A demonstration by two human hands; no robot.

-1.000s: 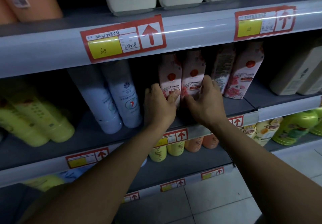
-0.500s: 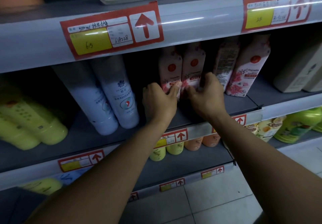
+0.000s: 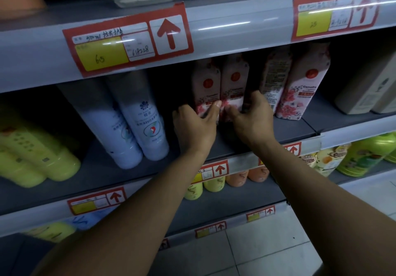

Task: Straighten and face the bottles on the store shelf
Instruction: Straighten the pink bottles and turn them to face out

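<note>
Two pink floral bottles stand side by side, labels forward, on the grey middle shelf. My left hand wraps the base of the left pink bottle. My right hand grips the base of the right pink bottle. To the right of them stands a third pink bottle turned with its back label and barcode outward, and a fourth pink bottle faces front, leaning slightly.
Two pale blue tubes lean left of my hands, and yellow bottles lie further left. Beige bottles stand at the right. The shelf above overhangs with red price tags. Lower shelves hold yellow, orange and green bottles.
Both hands have pushed the two pink bottles slightly back and closer together. The view has tilted down a little, so the shelves sit higher in the frame.
</note>
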